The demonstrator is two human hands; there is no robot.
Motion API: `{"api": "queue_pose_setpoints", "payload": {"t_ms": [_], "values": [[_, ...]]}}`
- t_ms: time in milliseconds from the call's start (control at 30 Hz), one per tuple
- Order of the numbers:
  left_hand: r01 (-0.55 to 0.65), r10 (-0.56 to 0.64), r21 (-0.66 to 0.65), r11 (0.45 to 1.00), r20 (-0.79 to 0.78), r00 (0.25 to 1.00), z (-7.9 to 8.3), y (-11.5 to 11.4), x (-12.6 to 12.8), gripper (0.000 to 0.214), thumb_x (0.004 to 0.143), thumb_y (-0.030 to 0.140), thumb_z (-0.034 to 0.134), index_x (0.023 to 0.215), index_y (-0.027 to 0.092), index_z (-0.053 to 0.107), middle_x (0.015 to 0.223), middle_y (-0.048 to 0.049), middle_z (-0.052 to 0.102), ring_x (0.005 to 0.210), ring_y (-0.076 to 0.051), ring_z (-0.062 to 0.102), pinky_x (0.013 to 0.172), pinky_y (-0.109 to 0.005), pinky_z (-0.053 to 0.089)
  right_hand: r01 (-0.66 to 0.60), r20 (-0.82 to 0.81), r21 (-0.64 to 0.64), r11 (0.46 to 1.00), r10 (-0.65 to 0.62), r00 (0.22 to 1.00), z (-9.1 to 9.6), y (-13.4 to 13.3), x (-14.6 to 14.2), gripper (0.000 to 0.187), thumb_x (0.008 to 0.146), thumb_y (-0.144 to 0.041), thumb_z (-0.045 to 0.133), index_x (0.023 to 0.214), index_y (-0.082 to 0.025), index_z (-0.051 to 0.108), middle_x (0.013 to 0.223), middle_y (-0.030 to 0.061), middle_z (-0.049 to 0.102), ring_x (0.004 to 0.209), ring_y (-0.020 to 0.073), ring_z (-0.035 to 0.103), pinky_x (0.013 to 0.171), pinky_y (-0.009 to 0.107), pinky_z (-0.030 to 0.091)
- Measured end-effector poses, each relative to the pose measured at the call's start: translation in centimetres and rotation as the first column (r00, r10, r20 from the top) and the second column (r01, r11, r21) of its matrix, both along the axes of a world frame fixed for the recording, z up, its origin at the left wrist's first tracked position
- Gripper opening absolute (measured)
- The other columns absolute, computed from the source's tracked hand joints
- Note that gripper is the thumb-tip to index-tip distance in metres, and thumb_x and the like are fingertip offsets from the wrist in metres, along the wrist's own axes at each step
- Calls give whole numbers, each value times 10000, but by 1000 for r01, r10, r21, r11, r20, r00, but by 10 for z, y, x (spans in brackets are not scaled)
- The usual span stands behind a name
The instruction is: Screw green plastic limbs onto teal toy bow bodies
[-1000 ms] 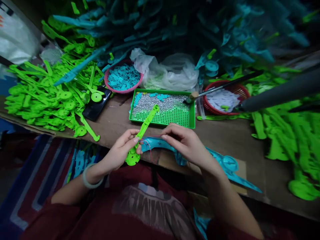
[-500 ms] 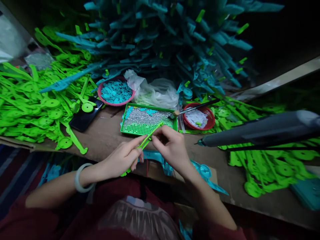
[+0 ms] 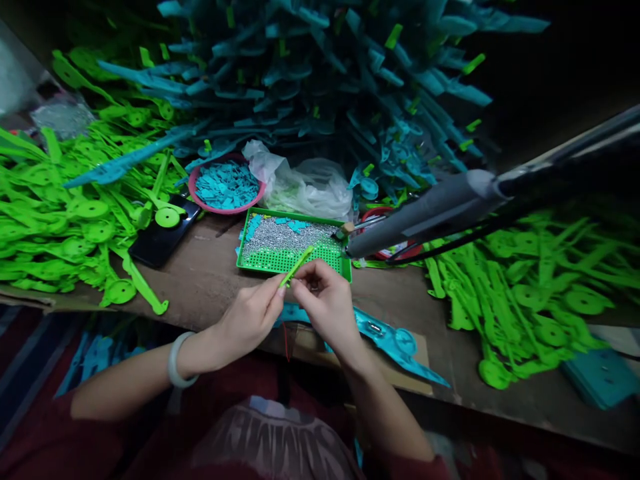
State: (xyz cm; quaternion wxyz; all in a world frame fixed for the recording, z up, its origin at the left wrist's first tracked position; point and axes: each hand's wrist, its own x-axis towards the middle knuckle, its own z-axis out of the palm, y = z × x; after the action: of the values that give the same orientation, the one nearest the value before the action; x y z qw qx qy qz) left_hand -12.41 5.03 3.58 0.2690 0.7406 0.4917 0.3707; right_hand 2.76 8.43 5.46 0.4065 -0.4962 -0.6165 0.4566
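My left hand (image 3: 250,316) is closed round a narrow bright green plastic part (image 3: 299,265), which slants up and to the right from the fingers. My right hand (image 3: 327,300) has its thumb and fingers pinched together right beside that part; what they hold is too small to make out. A thin red cord (image 3: 287,341) hangs below the hands. Beneath the right hand lies a long turquoise plastic part (image 3: 383,331) on a piece of cardboard. Just beyond the hands is a green perforated tray (image 3: 295,267) with many tiny metal pieces (image 3: 300,240).
A grey pen-shaped power screwdriver (image 3: 425,210) on an arm points in from the right. Around are a pink bowl (image 3: 230,211) of turquoise pieces, a red basket (image 3: 417,252), a phone (image 3: 155,243), a plastic bag (image 3: 317,193), green piles (image 3: 65,220) and a turquoise heap (image 3: 310,87).
The screwdriver has swung left, its tip now by the tray's right edge and over the red basket. The green part has turned narrower side up, and both hands have shifted slightly left.
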Motion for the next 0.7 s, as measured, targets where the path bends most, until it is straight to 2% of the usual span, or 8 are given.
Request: {"api": "queue_pose_setpoints", "payload": {"t_ms": [67, 133, 233, 333, 400, 500, 700], "values": [[-22, 26, 84, 996, -47, 999, -5, 0, 1, 297, 985, 179, 400, 1173, 96, 615, 907, -97, 727, 763, -178, 693, 695, -274, 543, 17, 70, 104, 994, -24, 997, -4, -3, -1, 100, 799, -137, 586, 723, -196, 564, 628, -54, 520, 559, 87, 476, 523, 220, 391], [-48, 56, 115, 992, -66, 996, -8, 0, 1, 309, 981, 178, 393, 1184, 95, 610, 934, -111, 734, 791, -189, 703, 716, -284, 549, 19, 141, 261, 965, -57, 988, -8, -6, -2, 116, 847, -125, 577, 759, -196, 607, 688, -24, 574, 626, 104, 535, 580, 238, 438], [-78, 77, -24, 997, -51, 996, -6, 0, 2, 275, 983, 188, 381, 1093, 132, 627, 745, -39, 692, 621, -148, 645, 615, -251, 499, -8, 175, 426, 905, -74, 982, -15, -9, -1, 129, 905, -141, 560, 863, -192, 670, 809, 36, 648, 747, 135, 617, 674, 272, 511], [-87, 87, -191, 978, -8, 996, -3, -2, 2, 243, 993, 214, 378, 922, 168, 606, 601, 25, 584, 511, -114, 546, 548, -238, 416, -42, 196, 440, 897, -51, 979, -19, -11, 2, 157, 915, -147, 556, 971, -193, 695, 878, 68, 672, 799, 153, 652, 701, 295, 548], [-81, 90, -231, 969, 28, 996, -2, -3, 3, 245, 998, 223, 372, 871, 179, 576, 583, 38, 554, 504, -107, 526, 550, -239, 394, -74, 211, 430, 900, -20, 977, -20, -11, 5, 196, 921, -144, 543, 1030, -200, 697, 911, 73, 683, 819, 158, 664, 701, 301, 560], [-57, 72, -229, 972, 54, 996, -1, -4, 5, 240, 997, 214, 363, 864, 181, 561, 583, 43, 538, 507, -104, 515, 558, -241, 382, -86, 198, 427, 900, -1, 980, -20, -10, 9, 205, 922, -127, 538, 1035, -210, 689, 922, 63, 698, 824, 153, 673, 695, 292, 567], [-50, 60, -155, 987, 59, 996, 2, -4, 7, 236, 978, 192, 374, 1008, 164, 607, 615, 29, 563, 536, -121, 545, 578, -249, 422, -82, 175, 447, 891, 3, 985, -19, -10, 13, 171, 900, -93, 569, 980, -215, 658, 910, 44, 698, 845, 149, 667, 718, 283, 560]]}}
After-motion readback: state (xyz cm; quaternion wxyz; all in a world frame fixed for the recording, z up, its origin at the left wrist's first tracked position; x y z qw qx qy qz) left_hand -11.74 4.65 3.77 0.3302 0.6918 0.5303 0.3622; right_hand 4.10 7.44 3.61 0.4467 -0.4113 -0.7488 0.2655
